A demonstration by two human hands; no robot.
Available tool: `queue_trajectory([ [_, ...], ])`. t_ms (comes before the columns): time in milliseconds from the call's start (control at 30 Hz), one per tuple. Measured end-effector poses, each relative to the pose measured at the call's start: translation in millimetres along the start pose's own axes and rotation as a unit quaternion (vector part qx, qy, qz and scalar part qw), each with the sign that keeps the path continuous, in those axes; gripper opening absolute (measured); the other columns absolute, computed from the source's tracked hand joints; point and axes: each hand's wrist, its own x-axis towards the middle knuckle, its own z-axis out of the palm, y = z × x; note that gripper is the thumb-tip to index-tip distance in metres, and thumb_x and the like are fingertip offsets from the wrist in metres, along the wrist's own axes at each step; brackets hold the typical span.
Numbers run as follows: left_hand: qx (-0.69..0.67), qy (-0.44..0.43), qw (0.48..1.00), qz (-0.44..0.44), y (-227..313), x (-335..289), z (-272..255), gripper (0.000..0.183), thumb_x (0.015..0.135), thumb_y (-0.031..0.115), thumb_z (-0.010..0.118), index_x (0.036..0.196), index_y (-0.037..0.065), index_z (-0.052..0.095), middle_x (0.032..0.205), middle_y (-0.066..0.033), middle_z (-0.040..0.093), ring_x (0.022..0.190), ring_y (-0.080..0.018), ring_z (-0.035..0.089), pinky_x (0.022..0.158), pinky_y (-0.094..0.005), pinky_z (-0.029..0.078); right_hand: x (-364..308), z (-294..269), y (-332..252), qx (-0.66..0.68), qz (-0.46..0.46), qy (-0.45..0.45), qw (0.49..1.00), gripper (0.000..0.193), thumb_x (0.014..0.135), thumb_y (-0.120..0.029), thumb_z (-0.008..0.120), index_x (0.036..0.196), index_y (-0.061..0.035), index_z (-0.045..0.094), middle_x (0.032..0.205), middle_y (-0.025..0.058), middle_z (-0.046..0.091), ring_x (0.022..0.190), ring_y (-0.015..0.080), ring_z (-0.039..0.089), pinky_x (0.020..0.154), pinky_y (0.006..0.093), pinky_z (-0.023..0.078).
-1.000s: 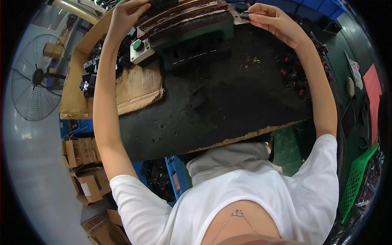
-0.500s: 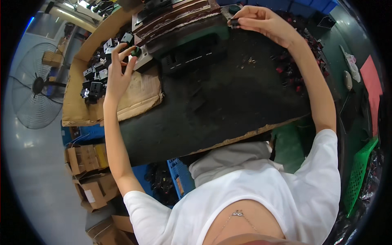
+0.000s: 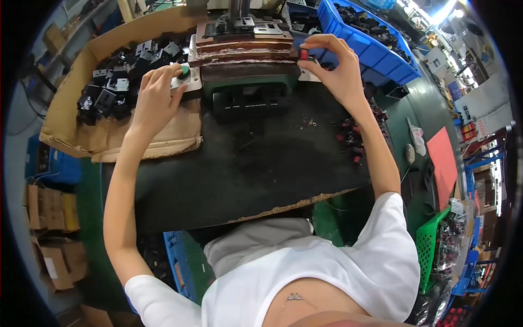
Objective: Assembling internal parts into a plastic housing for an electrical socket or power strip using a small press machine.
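Observation:
At the left front of a bench press (image 3: 245, 54), my left hand (image 3: 155, 98) reaches to a round green button (image 3: 184, 71) on a pale metal box. Its fingertips touch the button, with the thumb held apart below it. My right hand (image 3: 343, 73) is raised at the press's right side, pinching a small red and black part (image 3: 303, 54) between thumb and fingers. Beneath that hand shows a pale plate (image 3: 309, 72), partly hidden by the thumb. In the press fixture sits a silver and black piece (image 3: 243, 24) under the vertical ram (image 3: 238, 10).
A cardboard tray (image 3: 68, 117) on the left holds many black and silver socket-like pieces (image 3: 106, 101). Loose red and black parts (image 3: 351, 139) lie beside my right forearm. Behind stands a blue crate (image 3: 376, 52) of dark parts. A green basket (image 3: 427, 248) and pink sheet (image 3: 442, 158) are at right.
The view has shifted, showing more of the press and fixture. My left fingers have closed in over the green button. The right hand still pinches a small part, now with red showing.

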Motion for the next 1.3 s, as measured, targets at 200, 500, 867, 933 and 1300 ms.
queue_trajectory([
  [200,-0.009,0.023,1.000,0.001,2,-3,11,0.035,0.080,0.010,0.060,0.111,0.003,0.047,0.101,-0.0114,0.061,0.102,-0.0277,0.053,0.096,-0.0387,0.034,29,16,3,0.062,0.000,-0.036,0.997,0.036,0.069,-0.010,0.072,0.102,-0.0047,0.059,0.092,0.0062,0.067,0.091,0.0158,0.063,0.084,0.0285,0.045],
  [500,-0.048,0.013,0.999,0.017,2,-2,12,0.034,0.080,0.008,0.059,0.112,0.002,0.046,0.093,-0.0127,0.061,0.096,-0.0274,0.055,0.099,-0.0403,0.032,65,46,65,0.034,-0.004,-0.102,0.994,0.019,0.081,-0.008,0.065,0.097,0.0002,0.061,0.090,0.0100,0.067,0.085,0.0152,0.065,0.077,0.0258,0.050],
  [867,-0.046,0.022,0.999,0.018,-2,-4,15,0.028,0.080,0.008,0.059,0.105,0.002,0.048,0.090,-0.0116,0.060,0.094,-0.0273,0.056,0.099,-0.0392,0.032,87,55,107,0.153,0.064,-0.202,0.965,0.009,0.080,-0.004,0.065,0.087,0.0011,0.063,0.092,0.0062,0.067,0.085,0.0115,0.062,0.081,0.0260,0.049],
  [933,-0.046,0.019,0.999,0.017,-1,-4,14,0.026,0.080,0.008,0.059,0.104,0.002,0.048,0.090,-0.0115,0.060,0.094,-0.0271,0.056,0.099,-0.0391,0.032,90,53,106,0.126,0.048,-0.215,0.967,0.009,0.080,-0.004,0.065,0.087,0.0013,0.062,0.093,0.0066,0.067,0.086,0.0119,0.062,0.082,0.0265,0.049],
  [1300,-0.033,0.005,0.999,0.013,1,2,11,0.026,0.078,0.009,0.059,0.101,0.002,0.046,0.093,-0.0113,0.059,0.096,-0.0275,0.054,0.097,-0.0393,0.032,112,-13,81,-0.136,-0.048,-0.247,0.958,0.017,0.077,-0.014,0.067,0.089,-0.0007,0.069,0.079,0.0072,0.068,0.074,0.0139,0.065,0.071,0.0266,0.051],
])
